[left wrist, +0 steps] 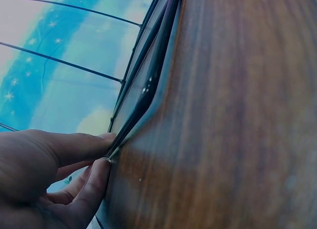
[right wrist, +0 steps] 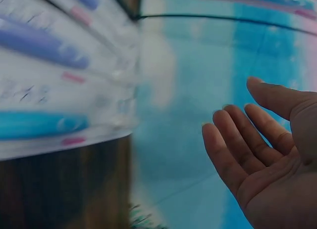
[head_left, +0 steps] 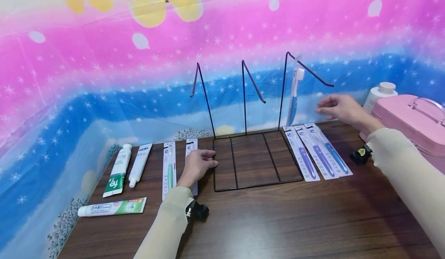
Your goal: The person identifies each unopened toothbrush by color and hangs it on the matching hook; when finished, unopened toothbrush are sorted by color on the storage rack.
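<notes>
My left hand [head_left: 197,167] pinches the left side of a black wire display rack [head_left: 245,97] between thumb and fingers; the left wrist view shows the fingertips on its base wire [left wrist: 130,121]. A packaged toothbrush [head_left: 293,110] with a blue handle hangs from the rack's right hook. To the right of it, my right hand [head_left: 338,107] is held in the air, fingers relaxed and holding nothing. The other two hooks carry nothing. Below the right hand lie three packaged toothbrushes, two purple [head_left: 305,159] and one blue [head_left: 334,154], beside the rack's base.
Left of the rack lie a green packaged toothbrush [head_left: 169,170] and another pack [head_left: 190,145], partly covered by the left hand. Three toothpaste tubes [head_left: 118,170] lie farther left. A pink case [head_left: 410,114] and a white bottle [head_left: 380,93] stand at the right.
</notes>
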